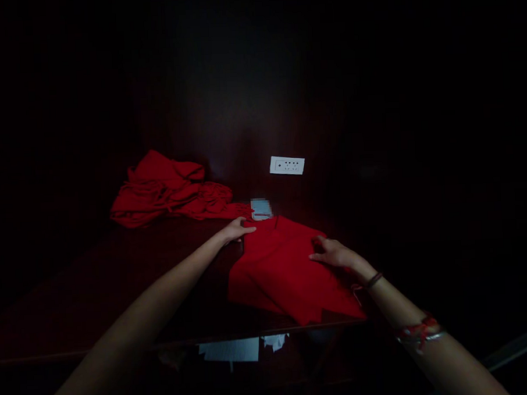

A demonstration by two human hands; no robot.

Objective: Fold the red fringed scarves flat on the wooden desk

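Note:
A red cloth lies spread on the dark wooden surface, its lower edge near the front. At its upper left corner, my left hand has the edge between its thumb and fingers; the fingers underneath are partly hidden. My right hand rests on the right side of the cloth, thumb and fingers apart. Behind my left hand is a heap of crumpled red cloth. A small pale blue item, blurred out, sits just beyond the spread cloth.
A white socket panel is set in the dark back wall. The front edge of the wooden surface runs across below my hands. Under it, pale papers show in a lower space. The surroundings are very dark.

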